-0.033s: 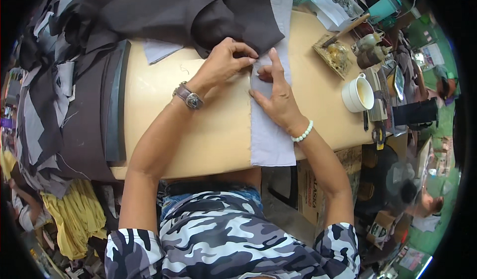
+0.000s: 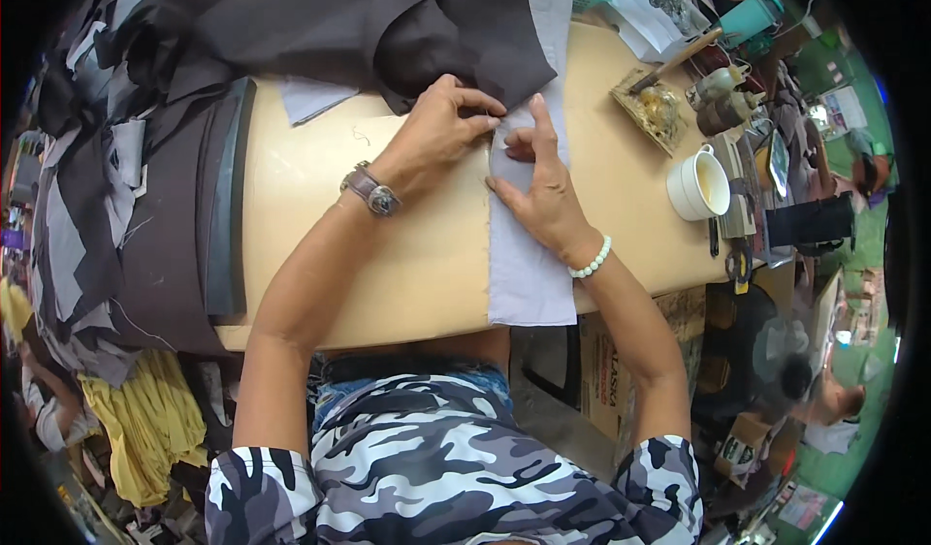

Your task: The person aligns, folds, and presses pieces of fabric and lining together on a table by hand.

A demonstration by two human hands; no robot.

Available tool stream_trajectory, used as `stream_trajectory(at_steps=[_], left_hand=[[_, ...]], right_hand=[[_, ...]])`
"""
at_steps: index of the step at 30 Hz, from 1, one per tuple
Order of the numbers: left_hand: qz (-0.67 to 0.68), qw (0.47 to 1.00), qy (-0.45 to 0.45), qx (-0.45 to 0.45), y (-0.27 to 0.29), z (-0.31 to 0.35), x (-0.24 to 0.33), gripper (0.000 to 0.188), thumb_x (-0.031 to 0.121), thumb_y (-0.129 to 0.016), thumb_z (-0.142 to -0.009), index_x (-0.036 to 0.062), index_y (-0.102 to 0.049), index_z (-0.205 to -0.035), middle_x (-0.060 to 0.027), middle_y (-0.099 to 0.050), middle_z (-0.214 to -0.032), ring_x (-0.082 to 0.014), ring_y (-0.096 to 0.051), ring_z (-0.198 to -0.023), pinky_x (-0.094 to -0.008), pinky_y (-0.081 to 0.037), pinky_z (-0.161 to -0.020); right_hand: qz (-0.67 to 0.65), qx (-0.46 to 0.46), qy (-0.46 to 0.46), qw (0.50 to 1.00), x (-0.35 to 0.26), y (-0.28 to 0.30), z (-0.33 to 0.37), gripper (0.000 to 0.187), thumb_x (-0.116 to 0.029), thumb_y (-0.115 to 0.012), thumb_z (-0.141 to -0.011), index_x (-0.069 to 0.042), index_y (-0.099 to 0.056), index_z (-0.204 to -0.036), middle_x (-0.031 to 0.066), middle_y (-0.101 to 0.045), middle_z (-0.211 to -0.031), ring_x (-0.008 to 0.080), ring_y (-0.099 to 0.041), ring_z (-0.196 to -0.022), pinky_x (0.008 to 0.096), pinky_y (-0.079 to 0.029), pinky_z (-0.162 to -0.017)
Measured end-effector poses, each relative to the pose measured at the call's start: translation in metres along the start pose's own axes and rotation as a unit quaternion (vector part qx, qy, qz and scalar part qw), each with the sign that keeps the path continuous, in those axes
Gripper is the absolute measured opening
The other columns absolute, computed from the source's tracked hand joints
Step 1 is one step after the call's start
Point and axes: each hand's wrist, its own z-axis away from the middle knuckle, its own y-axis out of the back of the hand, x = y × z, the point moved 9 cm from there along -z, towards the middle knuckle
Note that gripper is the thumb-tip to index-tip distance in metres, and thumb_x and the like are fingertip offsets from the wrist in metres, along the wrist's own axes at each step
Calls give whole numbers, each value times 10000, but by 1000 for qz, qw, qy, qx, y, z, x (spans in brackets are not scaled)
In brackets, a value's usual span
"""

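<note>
Aligning on desk (image 2: 388, 273): likely matching edges; next calls for steady pinch, flat layers.
Dark cloth (image 2: 330, 31): across far side, long axis left-right, corner pointing right.
Pale strip (image 2: 529, 278): partly under dark cloth, long axis near-far, near end at desk's edge.
Right hand (image 2: 546, 196): thumb and forefinger wide, thumb on strip's left edge.
Left hand (image 2: 436, 133): narrow, apparently pinching dark cloth's edge.

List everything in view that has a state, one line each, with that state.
Left hand: thumb and index finger close together at the pale strip's edge; exact hold unclear
Right hand: over the strip, thumb and index finger spread
Pale cloth strip: laid lengthwise, near end past the table edge
Dark cloth: loosely folded
White cup: uncovered, yellowish inside
Wristwatch: worn, left wrist
Bead bracelet: worn, right wrist
</note>
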Motion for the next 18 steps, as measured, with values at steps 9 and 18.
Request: stream_trajectory(at_steps=[9, 18], left_hand=[[-245, 963, -115, 2, -11, 19, 12, 643, 434, -769, -656, 156, -561, -1197, -195, -458, -1213, -345, -381, -1203, -457, -292, -1003], [-270, 956, -103, -38, -14, 24, 5, 931, 531, -760, -615, 131, -375, -1362, -232, -369, -1360, -369, -311, -1300, -554, -177, -1077]], right_hand=[[17, -43, -18, 999, 6, 15, -30, 437, 95, -482, -757, -17, -553, -1174, 121, -550, -964, 231, -571, -851, 316, -468, -795], [78, -44, 29, 996, 16, 2, -29, 396, 97, -439, -734, -51, -656, -1030, 117, -557, -950, 289, -536, -919, 367, -428, -847]])
